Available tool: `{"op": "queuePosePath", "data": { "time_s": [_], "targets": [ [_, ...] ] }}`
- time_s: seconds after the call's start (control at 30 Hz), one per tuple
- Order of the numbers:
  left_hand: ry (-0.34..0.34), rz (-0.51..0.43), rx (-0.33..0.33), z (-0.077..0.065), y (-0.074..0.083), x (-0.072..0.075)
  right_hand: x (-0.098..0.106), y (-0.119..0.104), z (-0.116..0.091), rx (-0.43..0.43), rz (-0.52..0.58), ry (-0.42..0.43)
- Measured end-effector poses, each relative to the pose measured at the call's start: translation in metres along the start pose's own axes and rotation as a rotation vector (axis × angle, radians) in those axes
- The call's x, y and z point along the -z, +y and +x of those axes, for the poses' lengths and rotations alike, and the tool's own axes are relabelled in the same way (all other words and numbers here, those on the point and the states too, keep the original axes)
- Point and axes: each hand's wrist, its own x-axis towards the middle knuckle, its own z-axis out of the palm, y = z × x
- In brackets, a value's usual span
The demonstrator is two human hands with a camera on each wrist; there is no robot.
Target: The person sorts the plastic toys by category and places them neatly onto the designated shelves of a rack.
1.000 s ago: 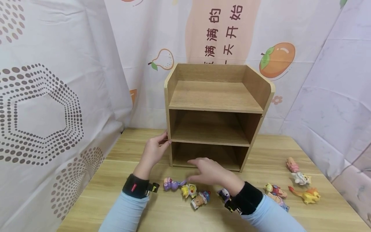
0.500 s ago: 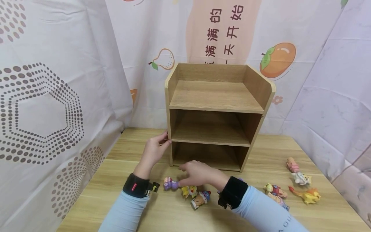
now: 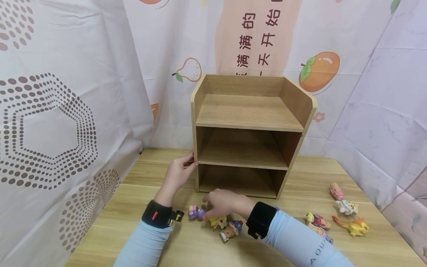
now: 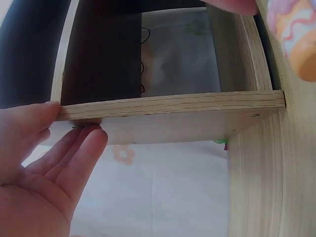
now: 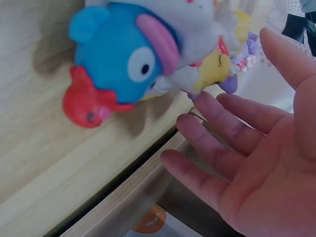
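My left hand (image 3: 176, 174) holds the left side panel of a wooden shelf unit (image 3: 248, 111), thumb on the front edge and fingers against the outer face, as the left wrist view (image 4: 64, 158) also shows. In front of the bottom compartment, my right hand (image 3: 221, 203) hovers low over small toy figures, fingers apart and loosely bent. Below it lie a purple figure (image 3: 196, 213), a yellow one (image 3: 218, 222) partly covered by the hand, and a blue-headed one (image 3: 232, 230). The right wrist view shows the blue head (image 5: 118, 54) up close, with fingertips near the yellow figure (image 5: 213, 69).
On the table's right side lie a pink figure (image 3: 337, 192), a white one (image 3: 347, 207), a yellow-orange one with a long tail (image 3: 355, 226) and a red-and-yellow one (image 3: 317, 220). A bit of purple shows behind the right sleeve. Printed curtains (image 3: 173, 33) enclose the table (image 3: 193, 252).
My right hand has moved left and slightly down, from above the table's middle to the purple and yellow figures. The left hand stays on the shelf's side.
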Motion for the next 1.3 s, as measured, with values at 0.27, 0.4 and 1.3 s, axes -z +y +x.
{"op": "queuePosePath", "data": {
  "time_s": [0.27, 0.4, 1.3],
  "targets": [
    [-0.007, 0.001, -0.009, 0.001, -0.001, 0.0, -0.008, -0.001, 0.01, 0.011, 0.03, -0.048],
    [-0.012, 0.001, -0.003, 0.002, 0.001, 0.0, -0.012, -0.001, 0.014, 0.002, 0.017, -0.059],
    [0.006, -0.003, -0.014, 0.001, -0.001, 0.001, -0.014, 0.003, 0.023, 0.02, 0.058, -0.07]
  ]
}}
